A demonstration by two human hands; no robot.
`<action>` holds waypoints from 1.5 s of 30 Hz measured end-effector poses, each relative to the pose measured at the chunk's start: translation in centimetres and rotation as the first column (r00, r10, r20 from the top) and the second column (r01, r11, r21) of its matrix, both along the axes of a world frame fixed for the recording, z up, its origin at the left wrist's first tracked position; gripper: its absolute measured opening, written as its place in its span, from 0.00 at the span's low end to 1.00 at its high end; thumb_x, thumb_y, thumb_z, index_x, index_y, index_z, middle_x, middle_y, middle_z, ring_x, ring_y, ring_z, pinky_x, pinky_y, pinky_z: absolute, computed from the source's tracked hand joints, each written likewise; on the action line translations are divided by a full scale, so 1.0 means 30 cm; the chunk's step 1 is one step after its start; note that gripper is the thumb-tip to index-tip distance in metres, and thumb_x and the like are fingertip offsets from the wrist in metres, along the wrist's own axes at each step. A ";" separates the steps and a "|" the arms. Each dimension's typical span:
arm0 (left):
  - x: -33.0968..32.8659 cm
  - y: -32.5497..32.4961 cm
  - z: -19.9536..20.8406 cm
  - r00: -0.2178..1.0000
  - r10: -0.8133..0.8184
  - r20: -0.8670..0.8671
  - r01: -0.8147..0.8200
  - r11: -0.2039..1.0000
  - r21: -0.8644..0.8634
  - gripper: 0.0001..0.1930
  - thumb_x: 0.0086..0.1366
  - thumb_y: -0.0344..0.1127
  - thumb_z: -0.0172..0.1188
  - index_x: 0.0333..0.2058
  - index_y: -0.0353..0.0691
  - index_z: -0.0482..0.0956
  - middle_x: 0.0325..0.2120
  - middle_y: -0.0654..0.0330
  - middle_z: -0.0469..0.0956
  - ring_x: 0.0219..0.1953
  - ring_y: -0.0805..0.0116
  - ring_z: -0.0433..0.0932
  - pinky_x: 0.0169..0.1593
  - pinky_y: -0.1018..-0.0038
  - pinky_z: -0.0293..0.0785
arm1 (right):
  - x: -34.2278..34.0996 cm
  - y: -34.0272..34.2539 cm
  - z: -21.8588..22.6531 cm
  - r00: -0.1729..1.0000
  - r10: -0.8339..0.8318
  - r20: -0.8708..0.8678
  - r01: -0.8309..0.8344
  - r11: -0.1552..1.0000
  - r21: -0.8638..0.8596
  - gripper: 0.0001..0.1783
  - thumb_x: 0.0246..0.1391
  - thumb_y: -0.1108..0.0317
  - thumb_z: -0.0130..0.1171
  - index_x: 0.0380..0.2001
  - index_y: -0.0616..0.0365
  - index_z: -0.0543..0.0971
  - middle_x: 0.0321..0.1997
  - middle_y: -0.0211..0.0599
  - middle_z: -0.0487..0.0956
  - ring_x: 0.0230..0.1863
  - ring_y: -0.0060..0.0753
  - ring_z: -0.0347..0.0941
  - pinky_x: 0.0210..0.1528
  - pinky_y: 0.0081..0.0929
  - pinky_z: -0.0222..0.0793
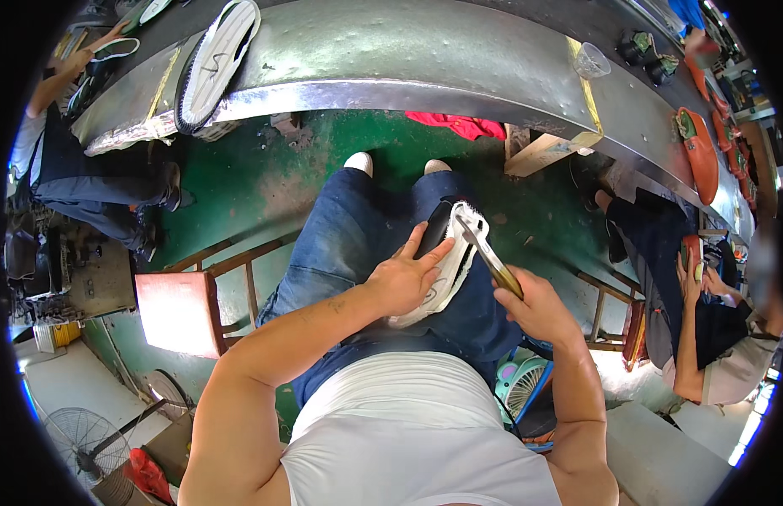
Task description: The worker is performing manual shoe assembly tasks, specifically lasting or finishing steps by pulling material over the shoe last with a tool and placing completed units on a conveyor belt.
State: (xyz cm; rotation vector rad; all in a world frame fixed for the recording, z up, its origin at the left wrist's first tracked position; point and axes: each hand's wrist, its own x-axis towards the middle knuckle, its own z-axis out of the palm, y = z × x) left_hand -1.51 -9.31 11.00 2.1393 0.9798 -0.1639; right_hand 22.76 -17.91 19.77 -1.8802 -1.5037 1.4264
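Observation:
Across my lap lies a shoe [438, 282], sole side up, with a black upper and a pale bottom edged by a gathered, toothed white margin. My left hand [402, 277] steadies it, fingers stretched over the black side and the pale bottom. A metal hand tool [490, 255] with a yellowish handle sits in my right hand [535, 305], fingers closed round the handle. Its metal tip rests at the shoe's rounded far end; the tip's exact shape is hard to make out.
A metal-topped bench [391, 51] curves ahead, bearing a similar pale-bottomed shoe [216, 67], a clear cup [591, 61] and orange shoes [699, 156]. Stools [182, 314] flank me. Co-workers sit at the left and right. A small fan [522, 384] stands by my right hip.

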 end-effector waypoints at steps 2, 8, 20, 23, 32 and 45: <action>0.018 0.013 0.041 1.000 -0.026 -0.014 0.026 0.999 -0.031 0.30 0.75 0.44 0.42 0.73 0.65 0.48 0.72 0.35 0.35 0.57 0.35 0.73 0.63 0.59 0.71 | -0.007 0.015 -0.100 0.993 0.023 0.118 -0.061 0.943 0.327 0.18 0.63 0.64 0.57 0.51 0.64 0.75 0.38 0.48 0.79 0.32 0.45 0.78 0.37 0.36 0.75; -0.003 0.009 0.018 0.999 -0.051 -0.017 0.051 0.999 -0.018 0.29 0.75 0.46 0.44 0.72 0.66 0.51 0.71 0.31 0.36 0.56 0.33 0.74 0.62 0.58 0.72 | -0.011 0.026 -0.243 0.938 0.053 0.344 -0.182 0.917 0.355 0.20 0.65 0.57 0.54 0.48 0.64 0.75 0.43 0.54 0.80 0.43 0.60 0.77 0.44 0.47 0.73; -0.070 -0.078 -0.084 0.976 0.061 0.209 -0.058 0.998 -0.020 0.34 0.73 0.47 0.49 0.73 0.52 0.49 0.72 0.33 0.38 0.67 0.37 0.62 0.68 0.60 0.63 | -0.042 -0.061 -0.207 0.957 0.059 0.285 -0.100 0.987 0.129 0.19 0.66 0.55 0.52 0.44 0.62 0.77 0.38 0.55 0.81 0.42 0.61 0.78 0.44 0.50 0.73; -0.079 -0.113 -0.054 0.858 0.478 0.191 -0.395 0.849 -0.351 0.38 0.71 0.47 0.51 0.70 0.28 0.51 0.71 0.36 0.49 0.72 0.45 0.55 0.72 0.66 0.53 | -0.062 -0.121 -0.248 0.989 -0.012 0.149 -0.016 0.983 0.185 0.19 0.66 0.54 0.52 0.42 0.62 0.77 0.37 0.55 0.81 0.41 0.61 0.78 0.43 0.50 0.73; -0.110 -0.093 -0.076 0.871 0.421 0.253 -0.294 0.859 -0.418 0.42 0.67 0.43 0.60 0.69 0.25 0.50 0.69 0.38 0.57 0.72 0.50 0.58 0.72 0.69 0.54 | -0.113 -0.122 -0.189 0.987 0.036 0.160 -0.089 0.936 0.340 0.20 0.67 0.54 0.51 0.40 0.64 0.77 0.36 0.54 0.81 0.40 0.62 0.77 0.42 0.50 0.72; -0.163 0.007 0.110 0.987 0.078 0.140 -0.053 0.983 -0.174 0.56 0.52 0.36 0.69 0.73 0.41 0.41 0.52 0.31 0.74 0.54 0.39 0.76 0.59 0.59 0.72 | -0.067 -0.256 -0.308 0.964 -0.198 -0.176 0.228 0.958 0.172 0.18 0.69 0.57 0.51 0.44 0.64 0.77 0.32 0.40 0.80 0.34 0.35 0.77 0.40 0.31 0.72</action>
